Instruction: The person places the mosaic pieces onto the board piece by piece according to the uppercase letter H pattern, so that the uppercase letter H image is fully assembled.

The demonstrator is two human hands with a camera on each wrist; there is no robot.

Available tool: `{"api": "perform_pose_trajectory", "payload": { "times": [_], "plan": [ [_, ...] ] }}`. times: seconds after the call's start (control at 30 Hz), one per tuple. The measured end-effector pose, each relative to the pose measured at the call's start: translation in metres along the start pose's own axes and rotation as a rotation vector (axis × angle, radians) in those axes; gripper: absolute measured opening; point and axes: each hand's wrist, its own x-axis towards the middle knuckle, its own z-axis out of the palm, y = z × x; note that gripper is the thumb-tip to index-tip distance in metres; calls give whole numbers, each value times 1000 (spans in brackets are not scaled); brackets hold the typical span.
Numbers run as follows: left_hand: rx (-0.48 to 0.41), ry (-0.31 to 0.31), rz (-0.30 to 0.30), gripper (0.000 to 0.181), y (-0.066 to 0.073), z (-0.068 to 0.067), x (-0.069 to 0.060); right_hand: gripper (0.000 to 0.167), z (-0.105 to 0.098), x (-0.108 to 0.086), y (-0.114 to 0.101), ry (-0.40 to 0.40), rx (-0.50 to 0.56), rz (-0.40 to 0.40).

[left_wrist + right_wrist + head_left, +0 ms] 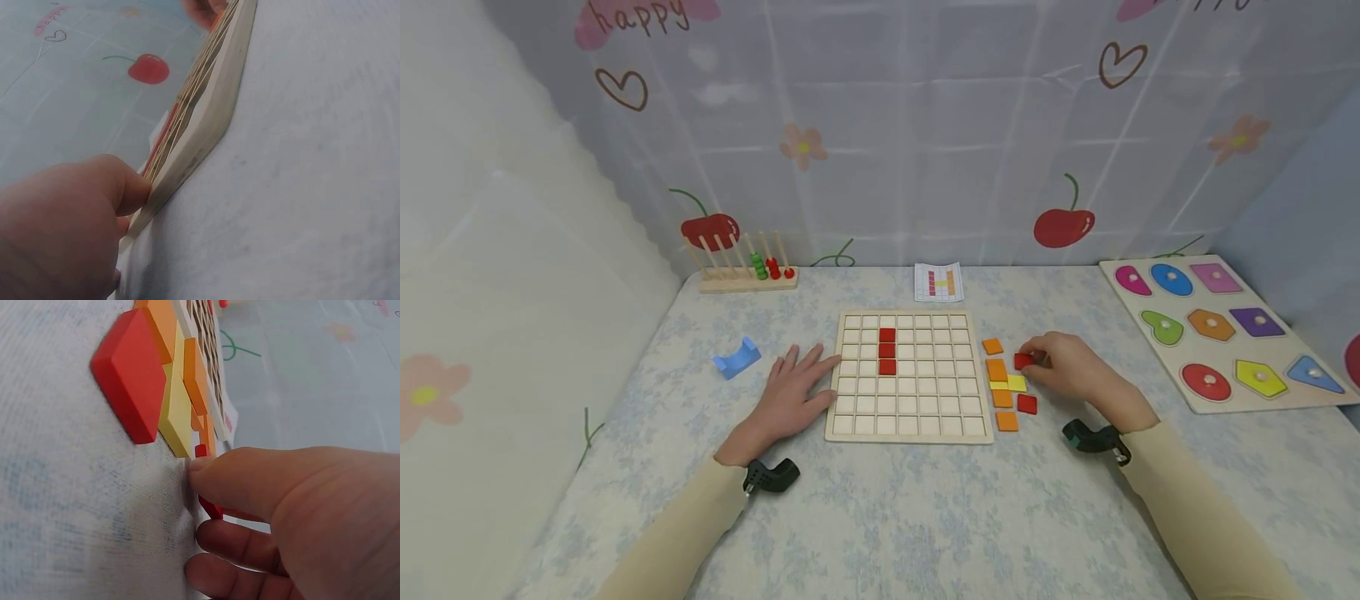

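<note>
LH [790, 400] touching brd edge [830, 423], RH [1066, 367] pinching red tile [1022, 361]

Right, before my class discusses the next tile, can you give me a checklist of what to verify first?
1. Board supported: ok, the left hand touches its left edge.
2. Red tile gripped: ok, the right hand pinches it.
3. That tile clear of the tabletop: cannot tell.
4. Cell below the three placed red tiles free: ok.
5. Loose colours separated: not ok, orange tiles and yellow tiles lie bunched together.
6. Pattern card uncovered: ok, behind the board.
</note>
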Motion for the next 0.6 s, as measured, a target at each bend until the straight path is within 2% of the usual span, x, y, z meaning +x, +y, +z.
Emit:
{"api": "perform_pose_trajectory", "payload": {
  "times": [0.6],
  "plan": [
    [11, -8, -7, 57, -1, 0, -1, 31, -1, -3, -9, -12, 6, 22]
  ]
}}
